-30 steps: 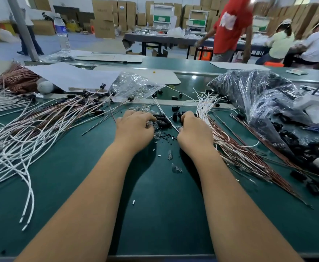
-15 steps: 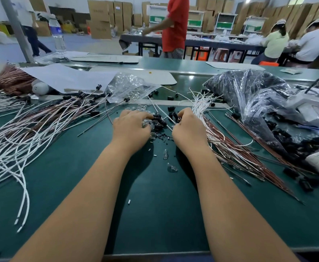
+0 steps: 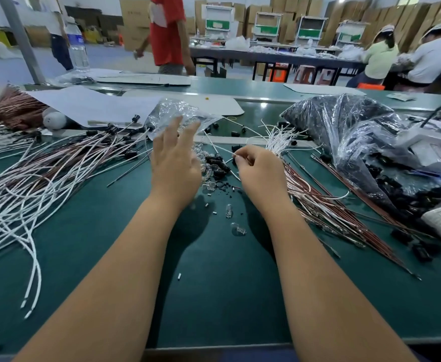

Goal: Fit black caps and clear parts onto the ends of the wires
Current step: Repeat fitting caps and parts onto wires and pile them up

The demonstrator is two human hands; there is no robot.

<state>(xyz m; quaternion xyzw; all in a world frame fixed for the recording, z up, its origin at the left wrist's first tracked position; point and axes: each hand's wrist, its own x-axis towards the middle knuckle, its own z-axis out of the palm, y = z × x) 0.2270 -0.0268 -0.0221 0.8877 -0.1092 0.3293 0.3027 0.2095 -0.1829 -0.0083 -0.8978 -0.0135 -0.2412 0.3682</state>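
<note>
the right hand point(image 3: 260, 171) pinches one thin white wire point(image 3: 224, 150) between curled thumb and finger, while the left hand point(image 3: 175, 163) hangs with fingers spread and holding nothing over the heap of black caps point(image 3: 218, 164) and clear parts point(image 3: 206, 173) at its 3 o'clock. the pinched tip is very fine and could slide out or miss a cap's bore. a careless sweep of the spread hand might scatter the small pieces toward the loose clear bulb point(image 3: 237, 229) at 6 o'clock, or snag the capped wires point(image 3: 57, 163) at 9 o'clock.
</note>
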